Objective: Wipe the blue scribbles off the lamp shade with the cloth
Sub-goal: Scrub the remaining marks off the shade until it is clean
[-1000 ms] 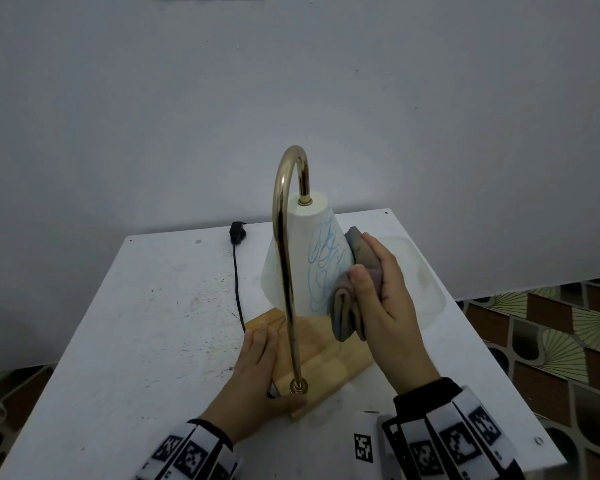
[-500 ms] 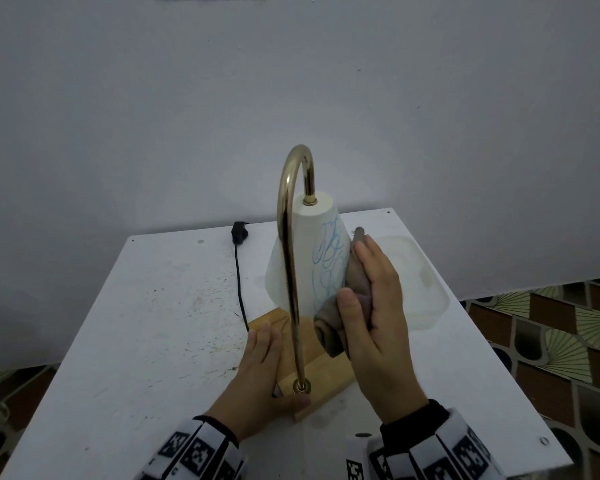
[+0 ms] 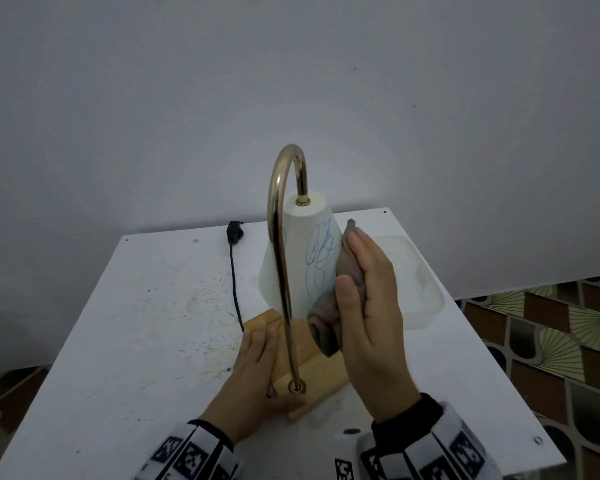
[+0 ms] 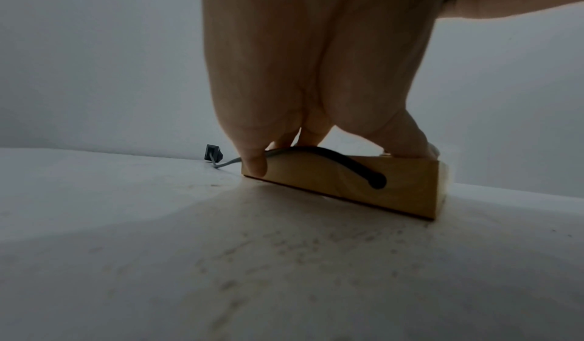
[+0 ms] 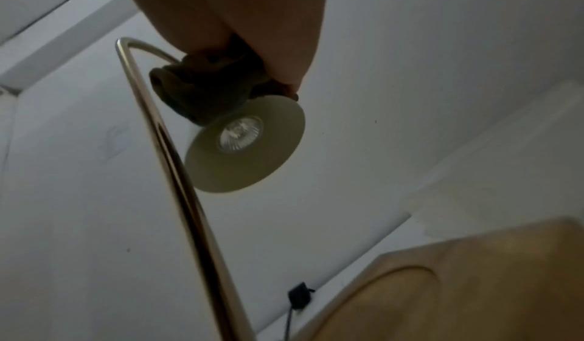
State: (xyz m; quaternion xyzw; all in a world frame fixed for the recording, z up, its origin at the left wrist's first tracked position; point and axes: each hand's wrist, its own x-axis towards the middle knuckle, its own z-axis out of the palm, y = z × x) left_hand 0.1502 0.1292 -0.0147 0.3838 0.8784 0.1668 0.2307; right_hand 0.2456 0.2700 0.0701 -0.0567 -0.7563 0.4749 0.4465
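My right hand (image 3: 368, 306) clasps grey cloth (image 3: 329, 317), pressing it on right flank of lamp shade (image 3: 291, 258), frame centre. Blue scribbles (image 3: 321, 254) lie just left of cloth, running top-to-bottom down cone. My left hand (image 3: 253, 372), fingers flat, pins wooden base (image 4: 341, 184) on worktop (image 3: 136, 323).

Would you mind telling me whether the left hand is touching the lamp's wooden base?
Touching. The left wrist view shows the left hand with its fingertips pressed down onto the top edge of the wooden base.
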